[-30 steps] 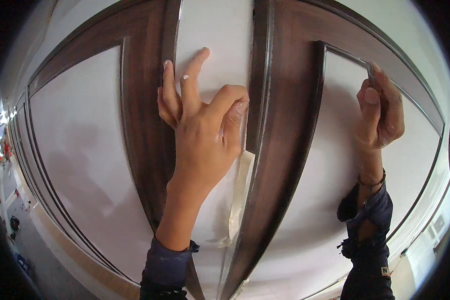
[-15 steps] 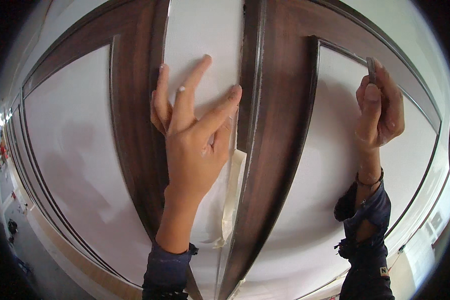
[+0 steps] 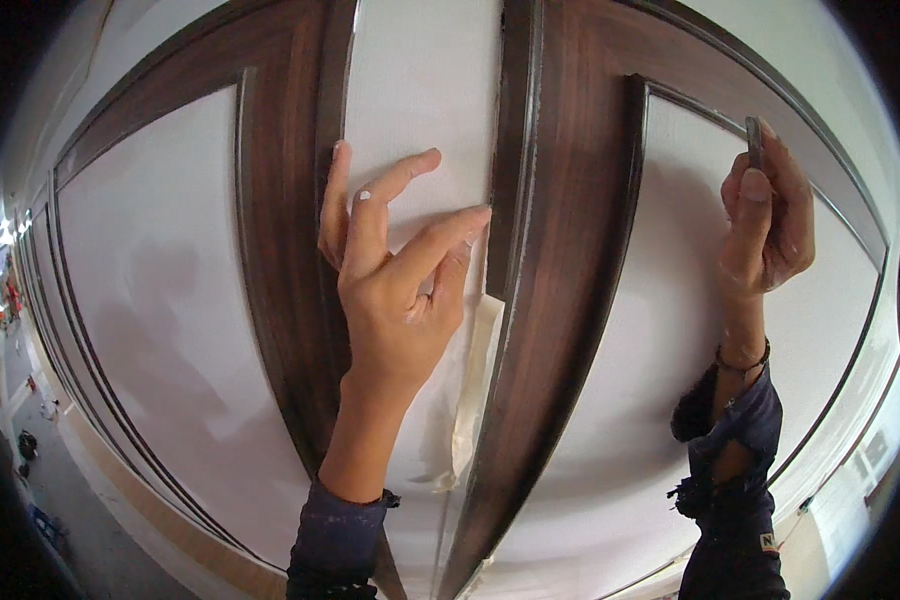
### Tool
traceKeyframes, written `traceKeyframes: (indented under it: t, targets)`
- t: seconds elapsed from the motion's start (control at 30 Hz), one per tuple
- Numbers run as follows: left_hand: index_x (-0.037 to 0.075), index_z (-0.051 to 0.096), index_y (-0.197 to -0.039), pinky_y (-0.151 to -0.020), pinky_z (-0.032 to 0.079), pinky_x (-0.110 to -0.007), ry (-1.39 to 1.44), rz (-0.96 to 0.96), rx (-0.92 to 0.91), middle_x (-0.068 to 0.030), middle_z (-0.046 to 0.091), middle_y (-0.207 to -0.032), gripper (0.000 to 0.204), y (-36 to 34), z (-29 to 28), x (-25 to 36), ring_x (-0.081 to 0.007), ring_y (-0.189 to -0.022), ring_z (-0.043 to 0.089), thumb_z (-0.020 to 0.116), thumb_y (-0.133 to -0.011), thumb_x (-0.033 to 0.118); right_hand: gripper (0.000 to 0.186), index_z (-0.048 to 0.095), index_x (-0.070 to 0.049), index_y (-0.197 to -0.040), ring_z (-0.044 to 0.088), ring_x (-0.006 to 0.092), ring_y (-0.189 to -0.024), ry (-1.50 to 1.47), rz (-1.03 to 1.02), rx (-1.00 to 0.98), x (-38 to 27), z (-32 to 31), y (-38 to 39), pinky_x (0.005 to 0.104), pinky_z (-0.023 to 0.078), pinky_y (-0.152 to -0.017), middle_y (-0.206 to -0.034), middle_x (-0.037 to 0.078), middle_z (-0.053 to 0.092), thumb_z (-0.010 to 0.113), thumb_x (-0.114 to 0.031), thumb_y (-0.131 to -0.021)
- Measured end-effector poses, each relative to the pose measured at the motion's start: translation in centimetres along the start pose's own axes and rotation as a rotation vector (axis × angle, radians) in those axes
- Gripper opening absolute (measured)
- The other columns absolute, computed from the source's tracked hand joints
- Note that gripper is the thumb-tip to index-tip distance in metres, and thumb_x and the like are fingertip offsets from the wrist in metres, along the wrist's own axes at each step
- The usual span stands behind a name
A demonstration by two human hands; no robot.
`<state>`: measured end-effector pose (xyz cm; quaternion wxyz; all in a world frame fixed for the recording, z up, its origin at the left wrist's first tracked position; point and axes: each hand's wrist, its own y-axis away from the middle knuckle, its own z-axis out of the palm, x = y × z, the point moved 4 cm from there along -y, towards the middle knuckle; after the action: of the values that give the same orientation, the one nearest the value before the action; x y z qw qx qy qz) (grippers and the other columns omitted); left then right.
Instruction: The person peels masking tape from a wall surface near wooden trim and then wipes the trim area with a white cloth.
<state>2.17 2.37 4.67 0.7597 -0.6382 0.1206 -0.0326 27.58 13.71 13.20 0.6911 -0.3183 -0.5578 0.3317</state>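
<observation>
My left hand [image 3: 400, 290] lies against a narrow white panel strip [image 3: 410, 90] between two dark brown wood frame pieces. Its fingers are spread, the index fingertip touching the strip's right edge and the thumb close below it. A white speck sits on one knuckle. Just under these fingertips, a length of cream masking tape [image 3: 475, 390] hangs along the seam, its lower end loose and curled. Raised to the right, my right hand [image 3: 770, 215] pinches a small flat grey piece [image 3: 754, 143] upright between thumb and fingers; its exact kind is unclear.
Dark brown frames [image 3: 570, 200] with moulded edges border the large white panels on the left [image 3: 160, 300] and right [image 3: 660, 330]. A grey floor [image 3: 100, 530] with small scattered objects shows at lower left.
My left hand has shifted slightly down relative to the strip, its thumb now nearer the index fingertip. The right hand keeps holding the grey piece, almost still.
</observation>
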Motion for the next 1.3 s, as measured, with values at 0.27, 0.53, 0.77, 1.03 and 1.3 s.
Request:
traceKeyframes:
  t: [0.27,0.53,0.77,1.03,1.3]
  targets:
    - [0.013,0.079,-0.099,-0.117,0.027,-0.048,-0.052,-0.097,0.01,-0.0084,0.06,-0.13,0.022,-0.4,0.2,0.6,-0.0314,-0.132,0.045,0.075,-0.079,0.004,0.027,0.065,0.001,-0.124,0.046,0.0021,-0.054,0.062,-0.064,0.022,0.1,0.0,0.1,0.018,0.032,-0.046,-0.076,0.004,0.065,0.058,-0.011,-0.101]
    - [0.011,0.072,-0.09,-0.111,0.03,-0.049,-0.157,0.025,0.043,-0.0078,0.058,-0.124,0.013,-0.7,0.2,0.6,-0.036,-0.133,0.039,0.073,-0.08,0.003,0.027,0.064,0.003,-0.123,0.045,0.0037,-0.053,0.02,0.022,0.069,-0.6,0.5,0.1,0.0186,0.031,-0.046,-0.072,0.004,0.061,0.055,-0.01,-0.101]
    - [0.016,0.069,-0.092,-0.106,0.03,-0.051,-0.158,0.035,0.011,-0.0038,0.054,-0.125,0.011,-0.3,0.6,0.2,-0.0378,-0.136,0.034,0.073,-0.084,0.01,0.028,0.063,0.004,-0.124,0.044,0.0032,-0.052,0.063,-0.019,0.037,-0.3,0.0,0.0,0.0185,0.03,-0.045,-0.074,0.006,0.064,0.053,-0.007,-0.1]
    - [0.015,0.071,-0.095,-0.109,0.03,-0.05,-0.098,0.002,-0.018,-0.0051,0.055,-0.124,0.016,0.9,0.7,-0.4,-0.0369,-0.135,0.035,0.072,-0.083,0.006,0.028,0.063,0.003,-0.125,0.044,0.0028,-0.051,0.038,0.016,0.038,0.1,0.2,0.6,0.0184,0.031,-0.044,-0.076,0.008,0.066,0.053,-0.006,-0.1]
    - [0.007,0.07,-0.094,-0.107,0.037,-0.047,0.048,0.045,0.058,-0.0099,0.063,-0.11,0.011,1.0,-0.6,-0.6,-0.0343,-0.12,0.053,0.069,-0.084,0.005,0.028,0.063,0.002,-0.125,0.044,0.003,-0.05,0.008,-0.02,0.015,0.0,0.3,0.2,0.0185,0.03,-0.043,-0.073,0.007,0.063,0.052,-0.006,-0.101]
